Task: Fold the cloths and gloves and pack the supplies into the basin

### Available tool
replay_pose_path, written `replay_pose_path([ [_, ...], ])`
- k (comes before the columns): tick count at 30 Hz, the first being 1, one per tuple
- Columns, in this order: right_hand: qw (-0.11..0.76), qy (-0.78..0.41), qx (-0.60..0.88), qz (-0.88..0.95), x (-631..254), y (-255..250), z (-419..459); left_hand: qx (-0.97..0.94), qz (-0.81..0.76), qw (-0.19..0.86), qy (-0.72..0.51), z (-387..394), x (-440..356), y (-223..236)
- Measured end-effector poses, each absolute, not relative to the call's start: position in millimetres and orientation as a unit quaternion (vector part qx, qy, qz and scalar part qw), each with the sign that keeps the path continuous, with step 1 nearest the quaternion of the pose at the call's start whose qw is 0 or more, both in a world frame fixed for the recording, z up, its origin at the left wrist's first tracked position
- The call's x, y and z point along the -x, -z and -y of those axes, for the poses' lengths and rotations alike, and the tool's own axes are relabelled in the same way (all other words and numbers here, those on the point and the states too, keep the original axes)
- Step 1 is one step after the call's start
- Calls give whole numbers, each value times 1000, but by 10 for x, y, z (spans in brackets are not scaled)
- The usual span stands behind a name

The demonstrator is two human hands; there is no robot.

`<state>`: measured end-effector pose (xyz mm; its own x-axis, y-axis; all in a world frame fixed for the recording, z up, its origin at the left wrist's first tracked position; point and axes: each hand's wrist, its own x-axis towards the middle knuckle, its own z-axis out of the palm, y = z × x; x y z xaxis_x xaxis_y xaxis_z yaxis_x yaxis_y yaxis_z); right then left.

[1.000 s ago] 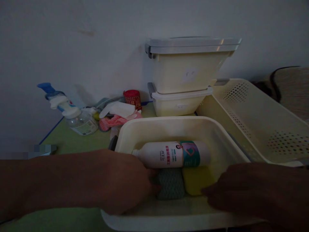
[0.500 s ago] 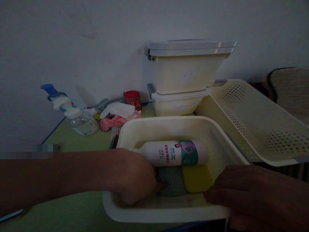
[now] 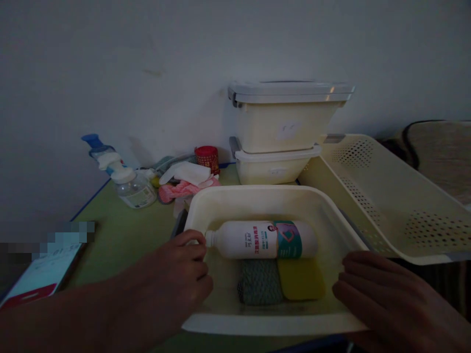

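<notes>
A cream plastic storage box [image 3: 274,324] stands before me on the table. My left hand [image 3: 176,274] has its fingers curled over the box's left rim, close to the bottle's neck. At the right rim, my right hand [image 3: 397,294] is closed over the edge with its fingertips inside. A white bottle [image 3: 263,239] with a green and purple label lies on its side across the box. In front of it, side by side on the bottom, are a folded grey-green knitted cloth [image 3: 261,282] and a yellow sponge [image 3: 302,279].
Behind are two stacked lidded boxes [image 3: 287,127]. A perforated basket [image 3: 390,186] is at right. Along the wall at left are a pump bottle [image 3: 136,189], pink cloth [image 3: 184,189] and a red patterned container [image 3: 207,158]. A phone [image 3: 47,267] lies at far left.
My left hand has come off the knitted cloth and moved left and out to the box's left rim. My right hand has shifted slightly right along the right rim.
</notes>
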<state>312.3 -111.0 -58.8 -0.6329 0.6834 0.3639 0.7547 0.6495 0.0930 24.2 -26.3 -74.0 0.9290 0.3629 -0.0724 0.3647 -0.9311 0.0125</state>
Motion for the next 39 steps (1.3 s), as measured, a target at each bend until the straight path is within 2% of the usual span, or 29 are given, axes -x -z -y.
replay_pose_path([
  [4, 151, 126, 399, 896, -3177, 612, 1065, -988, -155, 21, 1, 240, -336, 766],
  [17, 119, 211, 410, 879, -3758, 725, 647, -986, -143, -76, -25, -115, -925, 722],
  [23, 110, 203, 431, 872, -3930, 764, 491, -985, -141, -91, -33, -251, -1064, 730],
  [29, 80, 122, 486, 861, -4061, 795, 372, -983, -153, -95, -41, -280, -1137, 698],
  [33, 103, 150, 467, 865, -4048, 782, 362, -980, -172, -87, -41, -285, -1147, 722],
  [36, 114, 170, 465, 861, -4023, 777, 372, -976, -193, -51, -85, -252, -1131, 765],
  [39, 115, 182, 464, 859, -3985, 775, 398, -960, -204, -29, -191, -169, -1065, 852],
])
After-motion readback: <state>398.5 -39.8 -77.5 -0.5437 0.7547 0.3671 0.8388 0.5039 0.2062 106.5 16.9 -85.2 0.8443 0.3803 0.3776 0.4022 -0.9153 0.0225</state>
